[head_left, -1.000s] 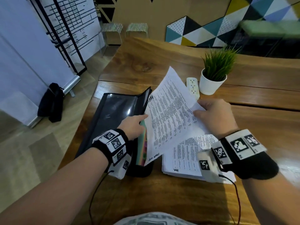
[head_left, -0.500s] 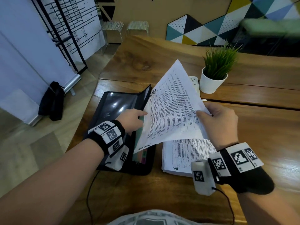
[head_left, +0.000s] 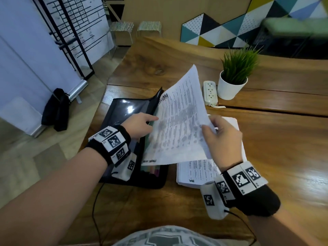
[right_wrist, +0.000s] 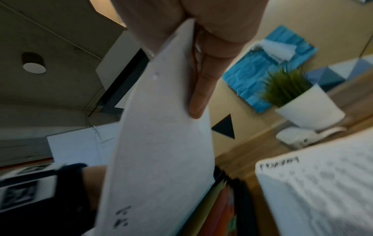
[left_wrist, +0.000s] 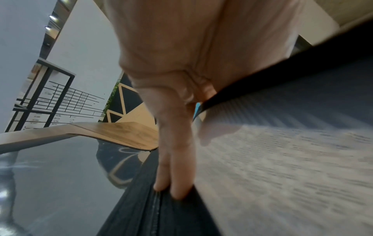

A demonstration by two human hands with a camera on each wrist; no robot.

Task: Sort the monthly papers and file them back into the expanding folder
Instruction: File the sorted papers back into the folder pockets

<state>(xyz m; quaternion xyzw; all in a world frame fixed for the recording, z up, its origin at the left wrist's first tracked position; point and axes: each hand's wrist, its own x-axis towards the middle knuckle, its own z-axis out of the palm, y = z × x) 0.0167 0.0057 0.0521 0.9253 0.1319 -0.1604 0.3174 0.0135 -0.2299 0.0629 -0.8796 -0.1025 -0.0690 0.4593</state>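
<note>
Wooden table point(head_left: 266, 139) under me, black folder point(head_left: 124, 110) lying open on it so the pockets face up. My right hand point(head_left: 221, 135) pinches one printed sheet point(head_left: 177, 125), tilted toward the pockets; my left hand point(head_left: 140, 125), fingers straight, props a divider back. Paper stack point(head_left: 200, 173) waits just beside.

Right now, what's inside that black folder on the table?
Coloured dividers show at the near end of the black folder. The sheet held by the right hand covers the rest, so any filed papers are hidden.
</note>
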